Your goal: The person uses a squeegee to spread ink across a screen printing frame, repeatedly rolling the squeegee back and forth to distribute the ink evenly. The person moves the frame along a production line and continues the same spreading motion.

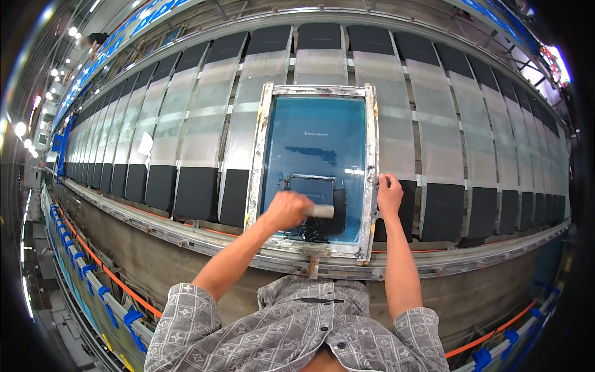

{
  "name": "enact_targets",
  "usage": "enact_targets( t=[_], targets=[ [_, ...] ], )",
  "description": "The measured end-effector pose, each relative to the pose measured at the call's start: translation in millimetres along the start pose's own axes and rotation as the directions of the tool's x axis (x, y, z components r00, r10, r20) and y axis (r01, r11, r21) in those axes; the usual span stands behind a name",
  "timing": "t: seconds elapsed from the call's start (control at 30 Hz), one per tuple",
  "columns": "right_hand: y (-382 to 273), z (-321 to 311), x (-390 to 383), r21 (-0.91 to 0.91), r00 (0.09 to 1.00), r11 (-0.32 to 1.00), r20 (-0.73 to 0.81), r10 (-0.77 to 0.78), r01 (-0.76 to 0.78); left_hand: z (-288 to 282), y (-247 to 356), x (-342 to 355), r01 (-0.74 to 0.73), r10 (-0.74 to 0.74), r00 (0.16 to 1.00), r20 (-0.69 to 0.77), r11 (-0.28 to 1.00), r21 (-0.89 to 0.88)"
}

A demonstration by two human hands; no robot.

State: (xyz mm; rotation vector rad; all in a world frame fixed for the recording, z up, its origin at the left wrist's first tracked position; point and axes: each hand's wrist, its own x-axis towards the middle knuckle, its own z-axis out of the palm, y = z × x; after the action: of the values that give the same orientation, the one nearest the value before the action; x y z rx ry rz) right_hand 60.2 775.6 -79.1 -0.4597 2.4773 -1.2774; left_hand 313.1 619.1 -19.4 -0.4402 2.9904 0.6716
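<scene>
A screen-printing frame [261, 149] with a blue mesh [313, 118] lies in front of me across the pallets. My left hand [289, 211] is closed round the pale handle of a squeegee [321, 211] over the lower part of the mesh. Glossy black ink [313, 230] lies on the mesh below the squeegee. Its blade is mostly hidden. My right hand [389, 193] is at the frame's right side, with thumb and fingers pinched together at the edge. Whether it grips the frame itself or a small part there, I cannot make out.
Long pallets [204, 130] with dark fabric at both ends stand in a row to left and right. A metal rail [446, 268] runs along the near side, with a bracket [315, 255] below the frame. An orange hose [114, 276] and blue clips line the lower left.
</scene>
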Motion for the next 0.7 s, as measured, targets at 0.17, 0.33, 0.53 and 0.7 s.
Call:
enact_targets(
  t=[0.17,0.33,0.53,0.7],
  targets=[
    [2.4,-2.1,2.1,-0.008,1.0,1.0,0.0,0.008,-0.008,-9.6,17.7,-17.4,0.022,-0.018,0.996,0.086,0.999,-0.048],
    [-0.4,-0.8,2.8,-0.007,1.0,1.0,0.029,0.002,-0.002,-28.9,-21.1,40.4,0.045,-0.041,0.998,-0.041,0.995,0.093],
    [4.2,-3.5,9.4,-0.048,0.999,0.999,0.052,0.001,0.001,14.5,13.1,-6.4,0.056,-0.044,0.96,-0.276,0.998,0.038],
    [-46.2,-11.9,-0.3,-0.009,0.994,0.994,-0.018,-0.106,0.106,6.4,58.0,-81.3,0.031,-0.012,0.921,-0.388,0.999,0.043]
  ],
)
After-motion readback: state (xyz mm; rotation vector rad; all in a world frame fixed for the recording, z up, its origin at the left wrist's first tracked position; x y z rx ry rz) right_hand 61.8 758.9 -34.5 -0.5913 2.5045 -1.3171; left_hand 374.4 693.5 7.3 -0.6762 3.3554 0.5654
